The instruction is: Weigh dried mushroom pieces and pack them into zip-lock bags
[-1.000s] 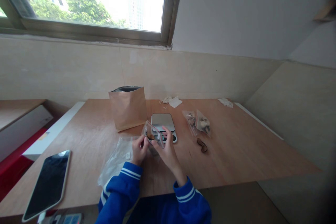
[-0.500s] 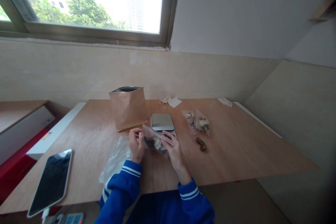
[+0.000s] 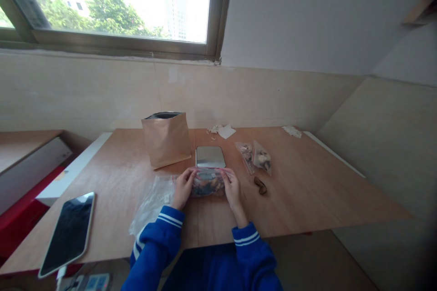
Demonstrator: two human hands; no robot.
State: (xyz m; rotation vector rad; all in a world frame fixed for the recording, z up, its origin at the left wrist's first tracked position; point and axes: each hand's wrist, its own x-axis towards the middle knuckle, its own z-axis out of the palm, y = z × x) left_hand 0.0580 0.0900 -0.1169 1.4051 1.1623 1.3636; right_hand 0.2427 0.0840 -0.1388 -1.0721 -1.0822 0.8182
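A clear zip bag (image 3: 209, 186) with dark and brown dried pieces inside is stretched level between my hands. My left hand (image 3: 185, 187) pinches its top left corner, and my right hand (image 3: 232, 188) pinches the top right corner. The reddish zip edge runs along the top. Just beyond it lies a flat scale (image 3: 210, 157) with a silver plate; the bag hides its near part. Empty clear plastic bags (image 3: 153, 202) lie beside my left hand. To the right of my right hand is a curved brown dried piece (image 3: 260, 185).
An open brown paper pouch (image 3: 167, 141) stands behind the scale's left side. Two filled clear bags (image 3: 262, 159) lie to the right. White scraps (image 3: 226, 131) sit near the wall. A tablet (image 3: 70, 232) with a cable lies at the left front edge of the table (image 3: 307, 191).
The zip bag has turned from slanted to level and is now spread wide, its contents facing me. My left hand has shifted slightly right, and both hands now grip its top corners.
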